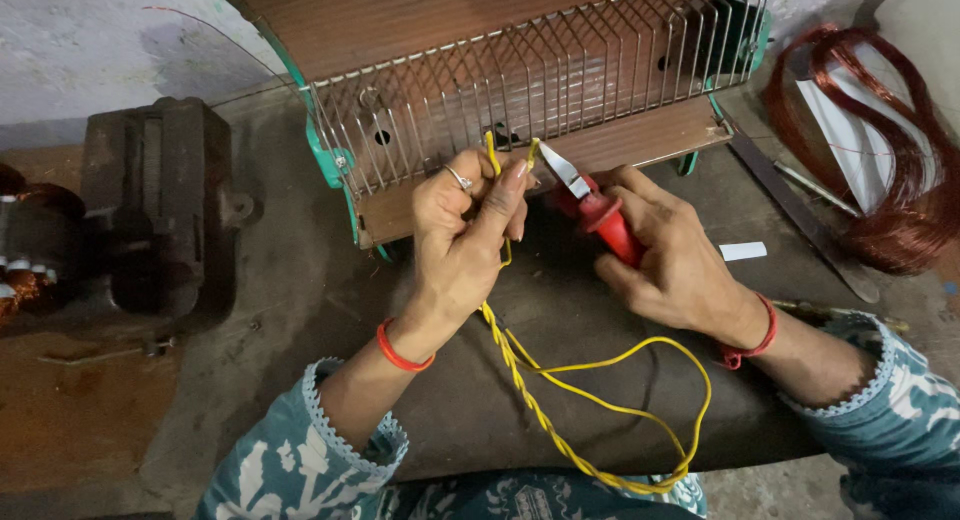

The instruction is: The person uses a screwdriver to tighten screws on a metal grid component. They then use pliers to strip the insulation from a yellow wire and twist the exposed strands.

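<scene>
Our left hand (pixel 462 238) is pinched around the yellow wire (pixel 600 405), holding its two split ends upright just in front of the heater (pixel 520 90), while our right hand (pixel 672 260) is clenched on the red handles of the wire cutters (pixel 590 200). The cutters' blades stand open, with their tips right beside one wire end, close to the heater's wire grille.

Seen from the head camera, the heater stands on the dark mat (pixel 560 310) directly behind both hands, and its lower edge leaves only a narrow gap for the fingers. More open mat lies on our side of the heater, where the twisted wire trails down from the left hand and loops toward our lap.

To the left of the heater sits a heavy iron vise (pixel 160 205), well apart from the hands. To its right lie a coil of copper wire (pixel 900 170), a long flat metal bar (pixel 800 215) and a small white slip (pixel 742 251), the slip near the right hand. Nothing stands between the cutters and the wire ends.
</scene>
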